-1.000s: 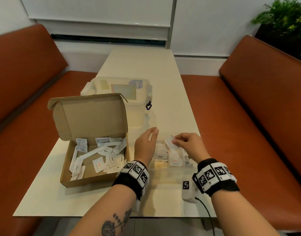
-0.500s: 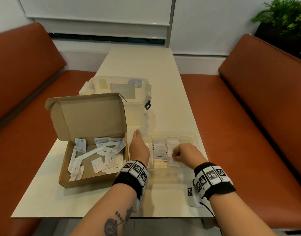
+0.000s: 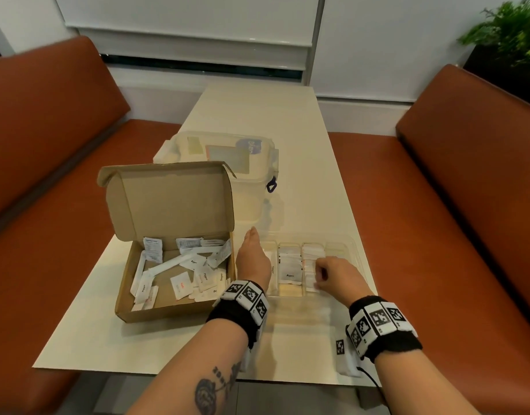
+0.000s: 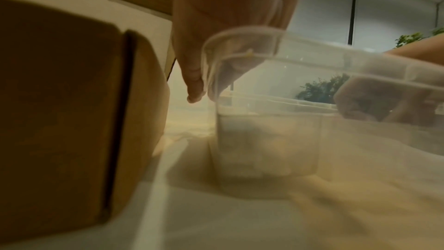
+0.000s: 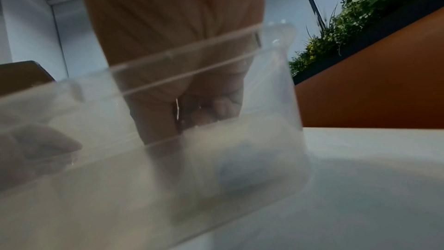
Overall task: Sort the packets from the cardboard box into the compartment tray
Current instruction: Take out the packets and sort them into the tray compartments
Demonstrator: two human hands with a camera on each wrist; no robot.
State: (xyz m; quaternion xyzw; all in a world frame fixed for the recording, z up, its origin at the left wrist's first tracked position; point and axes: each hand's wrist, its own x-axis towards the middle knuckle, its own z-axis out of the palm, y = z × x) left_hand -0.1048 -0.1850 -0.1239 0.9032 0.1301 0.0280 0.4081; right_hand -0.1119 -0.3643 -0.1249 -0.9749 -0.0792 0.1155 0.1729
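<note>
An open cardboard box (image 3: 168, 313) at the left holds several white packets (image 3: 180, 284). To its right lies the clear compartment tray (image 3: 352, 250), with packets such as a Pepper one (image 3: 289, 266) in its slots. My left hand (image 3: 253, 256) rests with straight fingers on the tray's left end; the left wrist view shows that hand (image 4: 197, 83) against the tray's corner (image 4: 240, 45), beside the box (image 4: 60, 102). My right hand (image 3: 319, 277) is down in the third slot, fingers curled, pinching a white packet. Through the tray wall (image 5: 216, 159) the right hand (image 5: 192, 109) looks blurred.
A clear lidded plastic container (image 3: 228, 157) stands just behind the box. Orange benches (image 3: 437, 235) run along both sides of the narrow table (image 3: 302, 130). A green plant (image 3: 509, 34) stands at the far right. The table's near edge is just below my wrists.
My right hand has gone down with its packet from above the tray into the third slot. My left hand shifted to the tray's left end, fingers straight.
</note>
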